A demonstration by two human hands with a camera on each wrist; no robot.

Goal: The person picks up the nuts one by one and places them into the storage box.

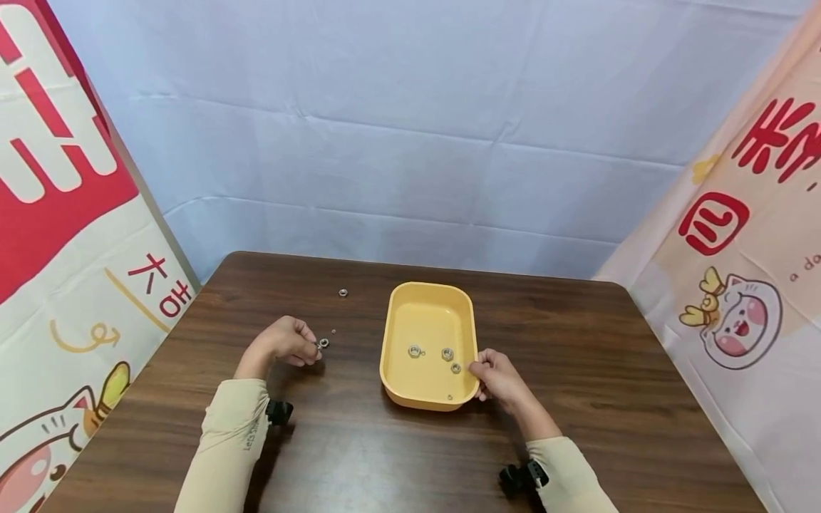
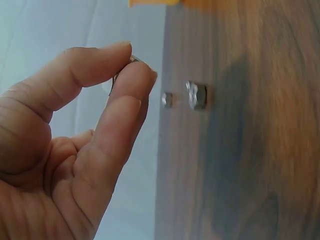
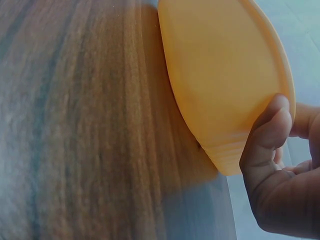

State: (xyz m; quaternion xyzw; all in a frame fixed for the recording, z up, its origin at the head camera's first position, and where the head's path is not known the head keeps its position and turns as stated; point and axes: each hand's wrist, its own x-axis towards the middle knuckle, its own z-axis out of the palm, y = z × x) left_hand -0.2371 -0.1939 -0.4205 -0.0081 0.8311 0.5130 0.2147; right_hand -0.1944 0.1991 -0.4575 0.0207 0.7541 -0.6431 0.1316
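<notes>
My left hand (image 1: pixel 291 342) pinches a small metal nut (image 2: pixel 134 59) between thumb and fingertips, which mostly cover it. Close by those fingertips a hex nut (image 1: pixel 323 343) lies on the table, with a tiny nut (image 1: pixel 333 331) just beyond it. My right hand (image 1: pixel 500 381) grips the right rim of a yellow tray (image 1: pixel 428 406), thumb on the rim and fingers against the outer wall. Inside the tray lie several nuts of different sizes, among them a large one (image 1: pixel 415 351) left of centre and another (image 1: pixel 447 353) nearer the right wall.
Another nut (image 1: pixel 343 293) sits farther back on the dark wooden table (image 1: pixel 564 328). A pale cloth (image 1: pixel 410 142) hangs behind the table, and printed cloths flank it on both sides. Each wrist wears a black strapped device.
</notes>
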